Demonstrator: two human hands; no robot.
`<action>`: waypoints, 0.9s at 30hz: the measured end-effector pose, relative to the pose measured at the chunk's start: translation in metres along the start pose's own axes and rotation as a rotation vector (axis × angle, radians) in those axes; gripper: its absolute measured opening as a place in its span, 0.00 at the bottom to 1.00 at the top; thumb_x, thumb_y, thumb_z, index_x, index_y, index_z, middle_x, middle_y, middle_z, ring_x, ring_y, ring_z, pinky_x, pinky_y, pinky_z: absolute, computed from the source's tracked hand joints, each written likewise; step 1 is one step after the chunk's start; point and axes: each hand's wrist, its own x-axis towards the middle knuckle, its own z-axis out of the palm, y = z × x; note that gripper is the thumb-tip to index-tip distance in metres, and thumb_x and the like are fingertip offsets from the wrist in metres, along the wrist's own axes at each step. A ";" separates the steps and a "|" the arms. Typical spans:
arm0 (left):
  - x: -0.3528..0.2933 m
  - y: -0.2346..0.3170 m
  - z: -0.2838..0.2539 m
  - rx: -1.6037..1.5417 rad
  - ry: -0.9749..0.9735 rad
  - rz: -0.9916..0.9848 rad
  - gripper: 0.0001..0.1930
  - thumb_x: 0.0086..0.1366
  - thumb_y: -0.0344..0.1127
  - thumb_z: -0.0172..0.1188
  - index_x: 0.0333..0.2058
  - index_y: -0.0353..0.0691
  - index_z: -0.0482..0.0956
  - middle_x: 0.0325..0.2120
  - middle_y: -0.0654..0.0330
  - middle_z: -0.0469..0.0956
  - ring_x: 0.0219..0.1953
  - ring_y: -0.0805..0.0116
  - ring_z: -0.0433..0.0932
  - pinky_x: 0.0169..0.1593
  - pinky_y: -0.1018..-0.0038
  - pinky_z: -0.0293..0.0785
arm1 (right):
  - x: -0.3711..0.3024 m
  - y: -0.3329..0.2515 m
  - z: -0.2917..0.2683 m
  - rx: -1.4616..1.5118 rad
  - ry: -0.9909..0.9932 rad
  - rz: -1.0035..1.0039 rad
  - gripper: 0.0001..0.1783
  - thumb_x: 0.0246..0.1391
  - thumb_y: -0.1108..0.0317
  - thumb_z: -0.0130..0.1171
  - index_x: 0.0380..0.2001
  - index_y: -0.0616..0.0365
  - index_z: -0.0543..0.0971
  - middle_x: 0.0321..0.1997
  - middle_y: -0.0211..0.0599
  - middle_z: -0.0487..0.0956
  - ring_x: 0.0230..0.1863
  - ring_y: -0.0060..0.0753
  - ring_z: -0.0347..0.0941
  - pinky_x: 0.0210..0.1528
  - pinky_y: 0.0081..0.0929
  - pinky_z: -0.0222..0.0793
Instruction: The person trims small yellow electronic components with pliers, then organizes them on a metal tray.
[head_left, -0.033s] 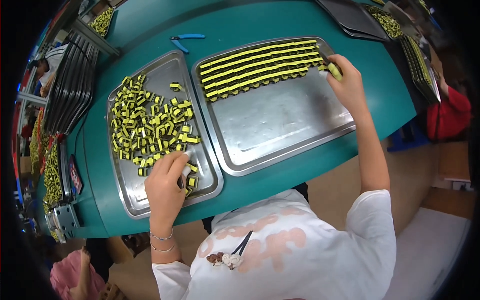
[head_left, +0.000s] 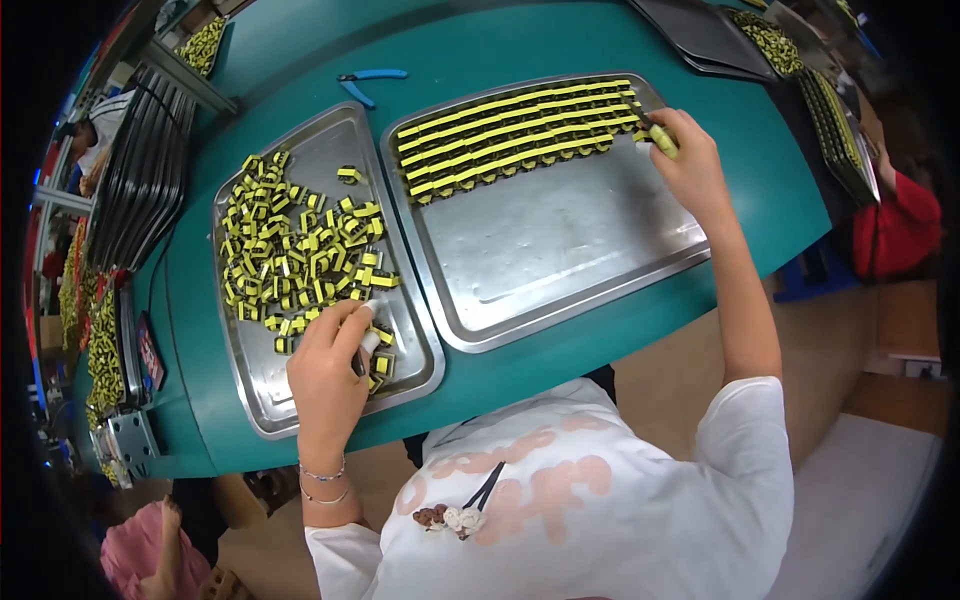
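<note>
My left hand [head_left: 330,370], white covers on its fingertips, is closed low over the near right part of the left metal tray [head_left: 410,345]. A dark bit shows between its fingers, too hidden to name. Around it lies a loose heap of small yellow-and-black components [head_left: 290,245]. My right hand [head_left: 690,160] is closed at the far right corner of the right metal tray [head_left: 540,250]. It pinches a yellow-and-black component [head_left: 663,140] beside the right end of the neat component rows [head_left: 520,130]. Those rows fill the tray's far part.
Blue-handled pliers [head_left: 372,82] lie beyond the trays on the green table [head_left: 300,60]. Stacked dark trays [head_left: 140,170] stand at the left, and more dark trays [head_left: 700,40] lie at the far right. Other people sit nearby, one in a red sleeve [head_left: 895,230].
My right hand has shifted slightly left, and its white-covered fingertip has gone out of sight. My left hand stays nearly in place over the left tray.
</note>
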 end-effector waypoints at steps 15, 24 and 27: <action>0.006 -0.010 0.002 -0.018 0.015 0.053 0.18 0.43 0.17 0.60 0.36 0.39 0.76 0.32 0.56 0.75 0.35 0.56 0.76 0.36 0.65 0.72 | 0.008 0.028 0.033 -0.058 -0.078 -0.075 0.16 0.45 0.78 0.61 0.41 0.62 0.75 0.41 0.42 0.74 0.43 0.50 0.72 0.44 0.36 0.67; -0.001 -0.023 0.003 -0.578 0.221 -0.238 0.13 0.59 0.22 0.56 0.44 0.34 0.73 0.34 0.58 0.74 0.35 0.69 0.75 0.34 0.78 0.73 | 0.003 0.014 0.017 -0.109 0.026 -0.163 0.12 0.49 0.73 0.59 0.39 0.64 0.74 0.37 0.44 0.74 0.38 0.48 0.72 0.41 0.35 0.67; -0.005 -0.017 -0.001 -0.911 0.257 -0.471 0.11 0.63 0.26 0.52 0.45 0.35 0.71 0.36 0.59 0.73 0.32 0.71 0.75 0.30 0.80 0.76 | -0.006 -0.020 0.004 -0.003 -0.110 0.036 0.10 0.52 0.70 0.54 0.37 0.63 0.74 0.31 0.45 0.73 0.33 0.42 0.69 0.37 0.32 0.65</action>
